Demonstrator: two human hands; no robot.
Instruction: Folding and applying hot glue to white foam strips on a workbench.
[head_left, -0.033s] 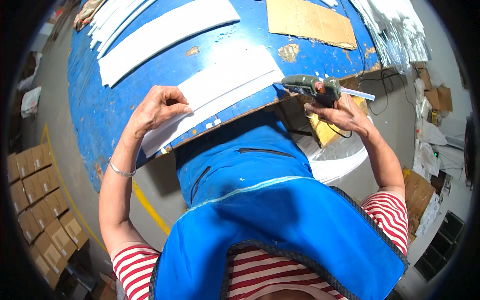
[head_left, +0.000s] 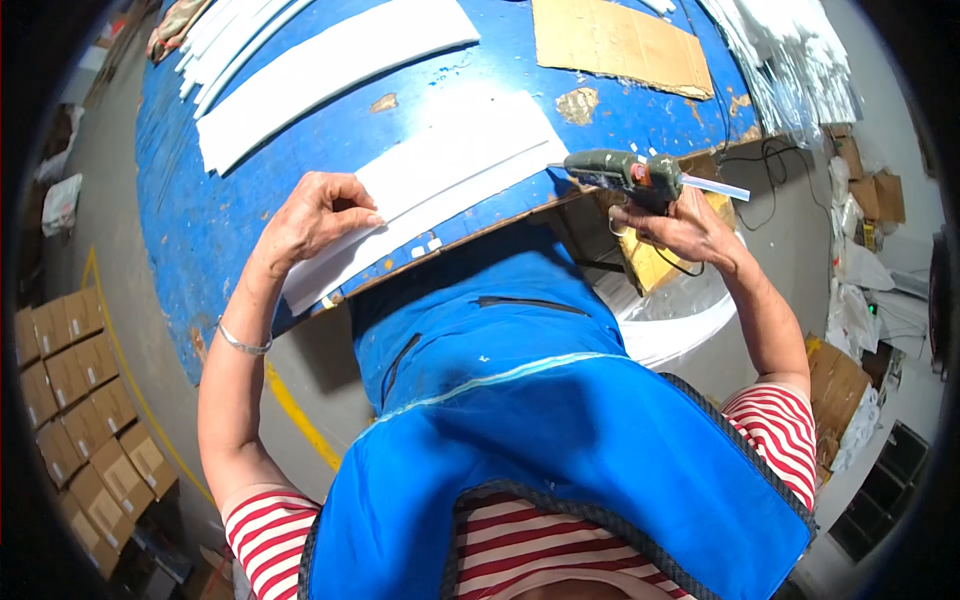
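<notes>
The blue worktable [head_left: 250, 220] fills the far half of my view, scuffed and spotted with old glue. A long white foam strip [head_left: 330, 65] lies across its far left, and a torn sheet of cardboard [head_left: 620, 45] sits far right. Nearer me lies the white foam panel [head_left: 450, 165] I am working on, its near edge running just along the table's near edge. My left hand [head_left: 315, 215] rests on the left end of that panel, fingers curled and pressing down on it, not gripping around anything. My right hand [head_left: 680, 230] is clenched around the grip of the green glue gun [head_left: 625, 175], held just off the right end of the panel past the table edge, nozzle pointing left toward the foam, a clear glue stick poking out of its back.

I'd judge the risks like this: the panel sits so close to the edge that a slack left hand could let it slide off, and hot glue could drip on my blue apron [head_left: 520, 400] or catch my fingertips
</notes>
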